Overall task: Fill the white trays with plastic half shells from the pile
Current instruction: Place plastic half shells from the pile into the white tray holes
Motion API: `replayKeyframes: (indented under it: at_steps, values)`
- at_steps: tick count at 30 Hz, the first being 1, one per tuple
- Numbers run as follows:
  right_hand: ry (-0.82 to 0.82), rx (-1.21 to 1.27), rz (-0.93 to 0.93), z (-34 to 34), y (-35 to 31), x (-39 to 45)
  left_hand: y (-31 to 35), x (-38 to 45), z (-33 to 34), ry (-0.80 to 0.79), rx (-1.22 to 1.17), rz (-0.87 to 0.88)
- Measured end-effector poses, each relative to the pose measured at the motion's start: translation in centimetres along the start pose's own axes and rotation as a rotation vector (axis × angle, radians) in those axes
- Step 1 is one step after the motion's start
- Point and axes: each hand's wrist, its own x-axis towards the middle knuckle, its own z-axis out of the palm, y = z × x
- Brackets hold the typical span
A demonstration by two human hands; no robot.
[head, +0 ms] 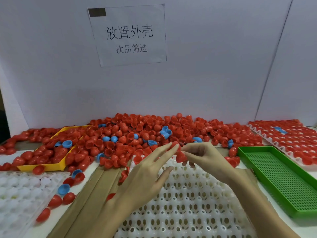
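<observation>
White partition wall (pixel 188 79) at the back, paper sign (pixel 128 35) taped on, Chinese text. Table (pixel 267 191) crowded edge to edge; bare strips only, between trays.

Pile of half shells (pixel 137 133) along the wall foot, mostly red, a few blue, spilling forward onto the cardboard strip (pixel 96 186).

Yellow tray (pixel 41 167) left of the pile, heaped with red shells, one blue on top. Green perforated tray (pixel 281 177) at right, nothing in it. White tray at centre (pixel 188 200) under both hands, sockets mostly bare; one red shell seated at its far left corner. Second white tray at left (pixel 22 194), sockets look bare, view blurred. Filled white tray (pixel 291 140) far right, red shells in nearly every socket, a couple blue.

Left hand (pixel 145 176) over the centre tray, fingers extended, fingertips pinching a red shell (pixel 175 144) near the pile's front edge. Right hand (pixel 205 157) just beside, fingers curled, holding another red shell (pixel 181 156) above the tray's far rows. Loose shells scattered between the left tray and cardboard.
</observation>
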Motion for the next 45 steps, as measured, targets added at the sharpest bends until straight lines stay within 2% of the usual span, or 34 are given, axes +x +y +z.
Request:
replayKeyframes:
  at_steps: [6,11,14,17,20,22,26,32,38,40,43,45]
  values:
    - [0.004,0.029,-0.023,0.6,-0.6,-0.1,1.1,0.4,0.4,0.110,-0.311,-0.310]
    - [-0.034,-0.054,-0.095,1.6,-0.7,0.0,1.2,1.0,0.6,0.192,-0.662,-0.556]
    - [-0.040,0.066,-0.068,0.6,-0.5,-0.3,0.7,1.0,-0.2,0.181,-0.850,-0.613]
    - [0.045,0.197,-0.017,-0.6,0.1,-0.5,0.0,1.1,-0.6,0.225,-0.840,-0.649]
    - [0.141,0.225,0.037,-1.2,1.2,-0.4,-1.1,1.0,-0.8,0.268,-0.858,-0.665]
    - [0.187,0.234,0.066,-1.4,1.8,-0.3,-1.9,1.3,-0.9,0.298,-0.792,-0.683]
    - [0.216,0.231,0.092,-1.6,2.5,-0.2,-2.9,3.1,0.2,0.224,-0.379,-0.666]
    - [0.234,0.231,0.104,-1.9,3.2,-0.2,-2.6,4.9,2.9,0.111,-0.175,-0.608]
    - [0.259,0.229,0.101,-2.3,3.5,-0.2,-3.8,5.0,4.8,-0.037,0.248,-0.428]
    - [0.266,0.228,0.101,-2.4,3.4,-0.2,-3.9,5.3,5.0,-0.133,0.369,-0.361]
    - [0.277,0.232,0.110,-2.3,3.5,-0.2,-3.9,6.2,4.4,-0.239,0.429,-0.288]
    - [0.291,0.243,0.118,-2.4,3.5,-0.2,-3.7,7.5,3.7,-0.219,0.407,-0.264]
